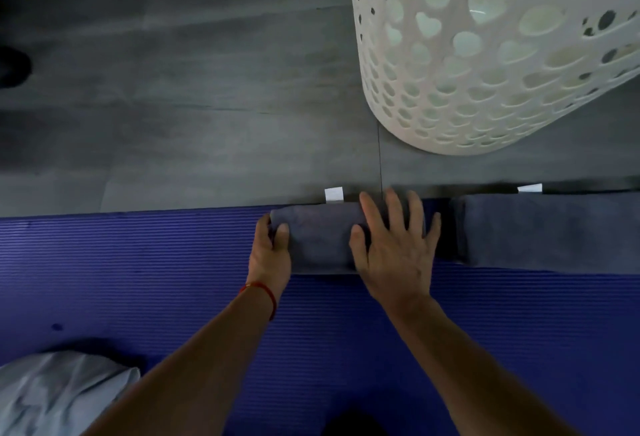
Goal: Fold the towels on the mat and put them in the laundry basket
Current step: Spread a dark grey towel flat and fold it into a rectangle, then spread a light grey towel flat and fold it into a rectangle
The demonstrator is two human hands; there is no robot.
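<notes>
Folded dark grey towel [320, 241] sits on the blue ribbed mat [138, 262], right at the mat's far edge, roughly mid-length. White tag [334, 194] sticks out from its far side onto the grey floor [173, 106]. Left hand [272, 252] cups the towel's left end: thumb on top, fingers wrapped around the far-left corner, so it grips the end rather than lying flat. Red thread band [263, 293] on that wrist. Right hand [394, 245] lies palm-down on the towel's right half, fingers spread wide and flat, fingertips reaching just past the mat's far edge. Second dark grey towel [547, 231], also folded, lies along the same far edge towards the mat's right end, just beside the first with a dark gap between them; its own white tag [530, 188] pokes out on the far side. White laundry basket [485, 54] with round and heart-shaped cutouts stands on the floor beyond the mat's far edge, behind the gap between both towels, apart from the mat. Pale grey cloth [59, 394] over a knee shows at the mat's near-left corner. Can't tell what's inside the basket.
</notes>
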